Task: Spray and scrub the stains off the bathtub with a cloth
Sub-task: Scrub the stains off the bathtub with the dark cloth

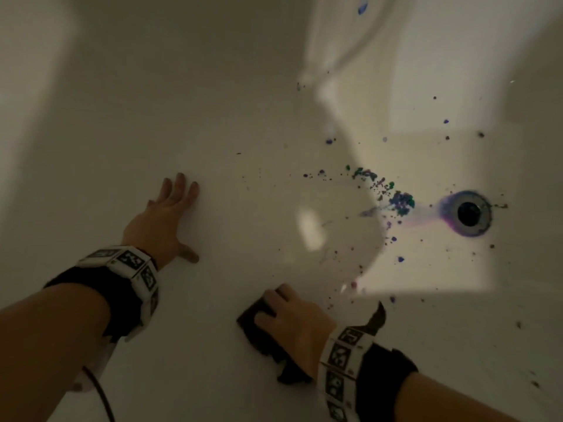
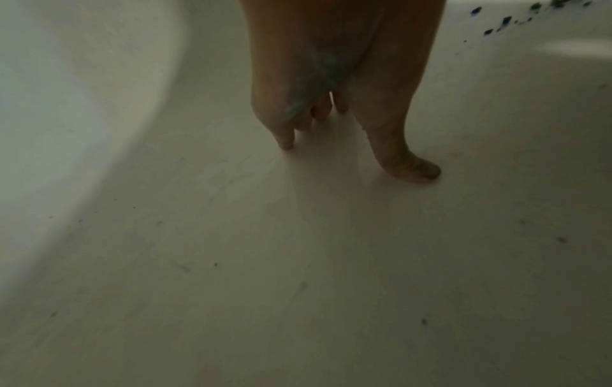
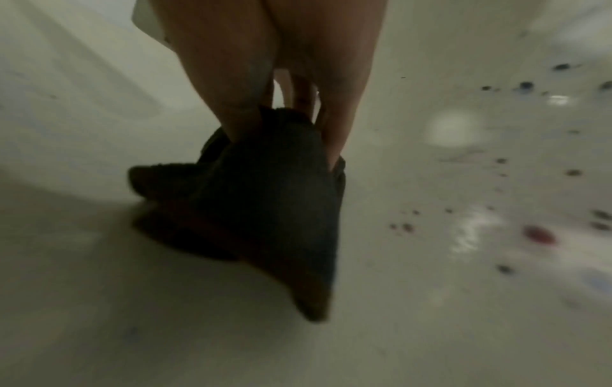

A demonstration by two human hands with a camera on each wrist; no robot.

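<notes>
The white bathtub floor (image 1: 243,117) carries blue, green and purple stains (image 1: 399,199) clustered left of the drain (image 1: 469,213). My right hand (image 1: 292,321) grips a dark cloth (image 1: 259,330) and holds it against the tub floor in the lower middle, short of the stains. From the right wrist, the cloth (image 3: 265,209) bunches under the fingers (image 3: 334,131), with coloured spots (image 3: 539,235) off to the right. My left hand (image 1: 170,208) lies flat on the tub floor with straight, spread fingers. In the left wrist view its fingers (image 2: 407,162) touch the floor.
The tub's walls curve up at the left (image 1: 30,102) and at the far right end (image 1: 457,56), where a blue drip (image 1: 362,7) sits high up. Scattered dark specks (image 1: 518,324) dot the floor below the drain. A cable (image 1: 100,394) hangs from my left wrist.
</notes>
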